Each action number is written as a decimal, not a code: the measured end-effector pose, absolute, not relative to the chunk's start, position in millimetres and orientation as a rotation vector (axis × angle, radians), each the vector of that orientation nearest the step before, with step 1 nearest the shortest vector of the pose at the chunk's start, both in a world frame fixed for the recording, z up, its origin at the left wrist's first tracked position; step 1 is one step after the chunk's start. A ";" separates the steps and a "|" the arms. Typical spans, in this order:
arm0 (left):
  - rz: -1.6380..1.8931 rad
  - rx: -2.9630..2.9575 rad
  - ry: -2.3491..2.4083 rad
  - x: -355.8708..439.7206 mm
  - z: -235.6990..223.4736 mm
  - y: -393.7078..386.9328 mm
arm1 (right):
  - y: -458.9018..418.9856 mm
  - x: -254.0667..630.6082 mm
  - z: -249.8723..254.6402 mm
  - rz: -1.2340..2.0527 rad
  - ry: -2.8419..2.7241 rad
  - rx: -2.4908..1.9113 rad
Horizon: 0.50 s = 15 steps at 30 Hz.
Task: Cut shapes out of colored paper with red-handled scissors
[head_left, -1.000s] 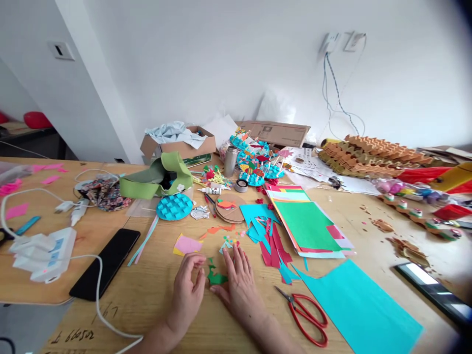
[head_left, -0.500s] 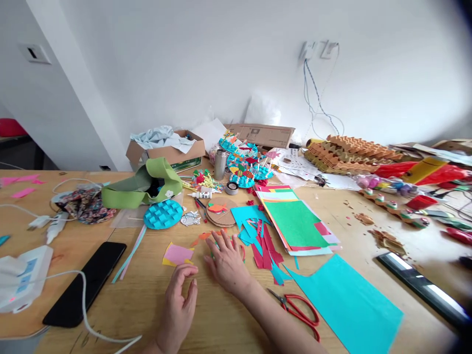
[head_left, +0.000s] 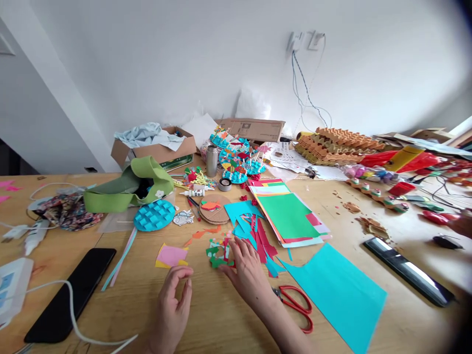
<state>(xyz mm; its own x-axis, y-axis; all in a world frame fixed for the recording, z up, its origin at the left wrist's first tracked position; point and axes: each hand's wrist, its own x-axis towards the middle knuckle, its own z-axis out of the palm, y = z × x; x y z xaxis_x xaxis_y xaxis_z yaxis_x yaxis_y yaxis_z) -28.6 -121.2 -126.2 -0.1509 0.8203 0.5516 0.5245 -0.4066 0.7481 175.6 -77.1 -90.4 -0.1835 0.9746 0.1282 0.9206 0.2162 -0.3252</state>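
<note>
My right hand [head_left: 243,268] lies spread over the table, its fingers at the edge of a small heap of green and red paper scraps [head_left: 216,254]. My left hand [head_left: 173,305] is raised at the front, fingers curved and thumb apart, with nothing between them. Just beyond it lie a pink paper piece [head_left: 172,255] and yellow paper under it. Red-handled scissors [head_left: 297,302] rest right of my right forearm, their blades partly hidden. Red paper strips [head_left: 264,241] and blue offcuts [head_left: 241,228] lie beyond my right hand.
A large blue sheet [head_left: 342,295] and stacked coloured paper [head_left: 287,216] lie to the right. A black phone [head_left: 73,295] and white cable are at left. Cardboard discs [head_left: 217,211], a blue woven oval [head_left: 154,215] and a steel flask [head_left: 212,161] stand farther back. Another person's hand [head_left: 462,223] shows at far right.
My right hand has shifted right, uncovering the green and red scraps. My left hand keeps its curved pose. The view has turned slightly right, and another person's hand appears at the right edge.
</note>
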 end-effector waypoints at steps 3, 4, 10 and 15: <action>1.557 1.855 1.506 -25.9 -123.4 -122.3 | -80.6 180.2 -96.3 0.278 -2.199 -1.782; 1.554 1.864 1.499 -25.3 -123.0 -122.3 | -79.6 179.2 -97.6 0.288 -2.207 -1.793; 1.544 1.905 1.513 -27.1 -124.5 -119.9 | -74.4 168.0 -100.1 0.287 -2.252 -1.818; 1.553 1.920 1.513 -26.7 -123.1 -122.3 | -86.6 167.4 -106.4 0.213 -2.313 -1.776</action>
